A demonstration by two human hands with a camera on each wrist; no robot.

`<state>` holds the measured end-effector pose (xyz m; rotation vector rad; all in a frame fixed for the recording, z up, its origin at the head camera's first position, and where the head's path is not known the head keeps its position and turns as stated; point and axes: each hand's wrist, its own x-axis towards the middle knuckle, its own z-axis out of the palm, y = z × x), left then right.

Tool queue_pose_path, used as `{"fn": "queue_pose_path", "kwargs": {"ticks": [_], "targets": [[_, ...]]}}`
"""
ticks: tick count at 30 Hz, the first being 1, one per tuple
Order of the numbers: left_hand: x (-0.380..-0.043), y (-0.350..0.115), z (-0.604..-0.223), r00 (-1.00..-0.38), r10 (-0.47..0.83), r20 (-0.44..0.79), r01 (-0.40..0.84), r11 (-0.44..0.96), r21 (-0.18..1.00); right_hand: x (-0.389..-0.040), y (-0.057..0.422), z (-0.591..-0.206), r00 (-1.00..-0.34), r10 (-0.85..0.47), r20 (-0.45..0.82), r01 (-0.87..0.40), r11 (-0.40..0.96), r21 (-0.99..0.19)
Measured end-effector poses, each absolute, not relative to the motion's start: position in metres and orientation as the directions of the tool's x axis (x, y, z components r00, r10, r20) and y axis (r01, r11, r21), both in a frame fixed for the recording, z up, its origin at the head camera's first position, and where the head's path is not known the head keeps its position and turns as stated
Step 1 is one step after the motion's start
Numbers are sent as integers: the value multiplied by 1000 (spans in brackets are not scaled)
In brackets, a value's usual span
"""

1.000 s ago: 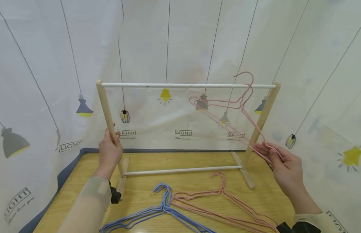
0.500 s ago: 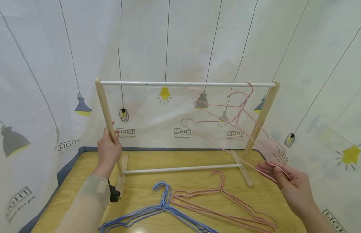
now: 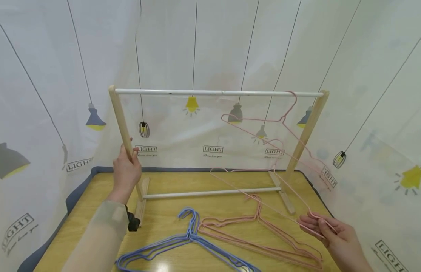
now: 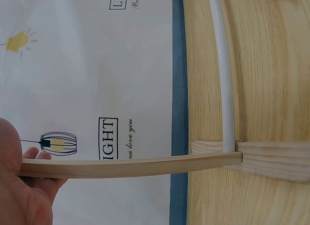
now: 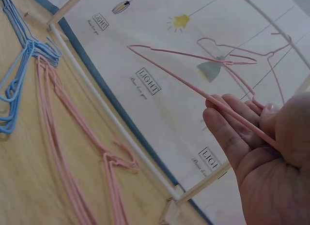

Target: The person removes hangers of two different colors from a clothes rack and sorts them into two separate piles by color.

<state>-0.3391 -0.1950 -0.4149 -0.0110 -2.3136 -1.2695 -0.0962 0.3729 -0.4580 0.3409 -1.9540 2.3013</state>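
Note:
My left hand (image 3: 126, 168) grips the left wooden post (image 3: 121, 119) of a small clothes rack; the left wrist view shows the fingers wrapped round that post. One pink hanger (image 3: 252, 119) hangs by its hook from the rack's white top rail (image 3: 203, 92), close to the right post. Below and in front of it, my right hand (image 3: 336, 236) holds a second pink hanger (image 3: 245, 190) by its right end, thumb against the wire. In the right wrist view this held hanger (image 5: 177, 79) crosses the palm, its hook pointing away from the hand.
Several blue hangers (image 3: 190, 238) lie stacked on the wooden table (image 3: 176, 181) at the front. Beside them rests a pile of pink hangers (image 3: 261, 247), overlapping slightly. The rack's lower white bar (image 3: 210, 193) runs behind both piles. A lamp-print curtain (image 3: 169, 49) surrounds the table.
Both pink hangers were together at the top rail; one now hangs there alone. My right hand has moved down, drawing the other below the rail. The left hand keeps its hold on the post.

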Motion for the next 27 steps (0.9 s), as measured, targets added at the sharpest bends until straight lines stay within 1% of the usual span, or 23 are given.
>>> {"fn": "queue_pose_path", "kwargs": {"ticks": [3,5,10,12,16,19,23,27], "targets": [[-339,-195,-414,-875,-225,429,241,567,788,-93,376,-471,-980,-73,188,-170,-201,-965],[-339,-195,-414,-873,-227,431,241,567,787,-91,377,-479,-980,-102,168,-140,-241,-960],[-340,-195,-414,-870,-231,436,240,573,783,-87,381,-502,-956,-251,155,-35,-425,-904],[-340,-194,-414,-869,-229,438,242,575,782,-86,383,-509,-949,-286,135,15,-467,-884],[-341,-194,-414,-869,-224,441,248,574,780,-85,386,-519,-959,-283,14,115,-435,-893],[-341,-195,-415,-868,-225,443,248,577,778,-84,388,-525,-950,-302,-79,212,-436,-875],[-341,-196,-416,-868,-227,441,244,579,778,-83,392,-532,-926,-353,-132,299,-473,-829],[-341,-196,-416,-869,-227,439,243,577,780,-83,394,-537,-919,-348,-183,338,-464,-819]]}}
